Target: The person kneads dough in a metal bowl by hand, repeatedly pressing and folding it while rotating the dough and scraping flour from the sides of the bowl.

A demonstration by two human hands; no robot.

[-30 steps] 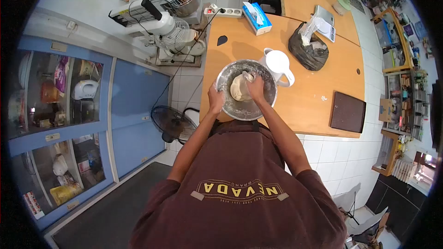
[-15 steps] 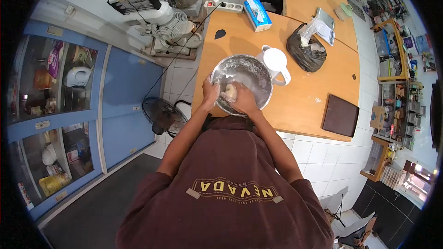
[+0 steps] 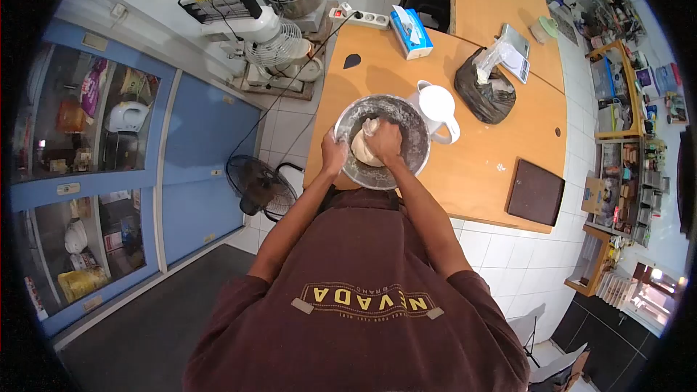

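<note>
A metal mixing bowl (image 3: 416,147), its inner wall smeared with flour, stands at the near left edge of the table. My left hand (image 3: 334,152) is closed on the bowl's left rim. Inside the bowl lies a lump of pale dough (image 3: 365,151). My right hand (image 3: 385,141) reaches into the bowl, its fingers curled on the upper right part of the dough; the fingertips are partly hidden. Touching or very close to the bowl's right side is a white pitcher (image 3: 435,104) with its handle to the right.
On the wooden table (image 3: 465,181) are a blue tissue box (image 3: 412,35), a black plastic bag (image 3: 485,94), a kitchen scale (image 3: 514,62) and a dark tray (image 3: 535,191). A power strip (image 3: 361,19) lies at the far edge. A fan (image 3: 255,187) and mixer (image 3: 279,43) stand left.
My right hand has moved up and away from me inside the bowl, and more of the dough now shows. My left hand stays on the rim. The view has shifted slightly.
</note>
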